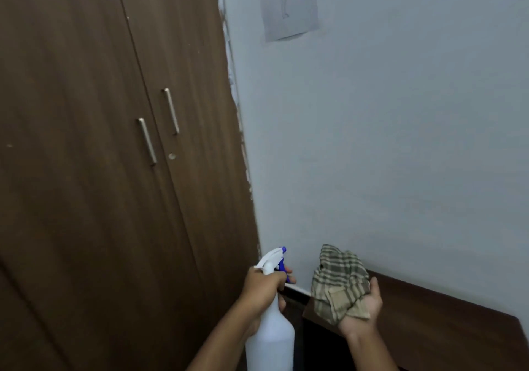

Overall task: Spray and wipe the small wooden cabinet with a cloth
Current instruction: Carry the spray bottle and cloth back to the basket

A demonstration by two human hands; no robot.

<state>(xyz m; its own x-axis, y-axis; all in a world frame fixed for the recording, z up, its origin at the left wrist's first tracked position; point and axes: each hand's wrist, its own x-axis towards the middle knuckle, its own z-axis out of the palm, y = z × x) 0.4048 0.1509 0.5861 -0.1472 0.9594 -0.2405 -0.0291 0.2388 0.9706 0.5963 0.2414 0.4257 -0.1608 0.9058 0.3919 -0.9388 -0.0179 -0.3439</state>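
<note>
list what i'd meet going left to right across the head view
tall dark brown wooden wardrobe with two metal bar handles → white plastic spray bottle with blue trigger, gripped by the left hand → bunched green-and-beige checked cloth lying in the right hand → small dark wooden cabinet

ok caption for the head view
Left hand grips a spray bottle, right hand holds a checked cloth by the small cabinet.

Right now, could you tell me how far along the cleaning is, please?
Done: both tools picked up. In hand: left hand grips the bottle, finger on trigger; right hand holds the cloth by the cabinet. Left: spraying and wiping; its top shows no wet patch.
</note>
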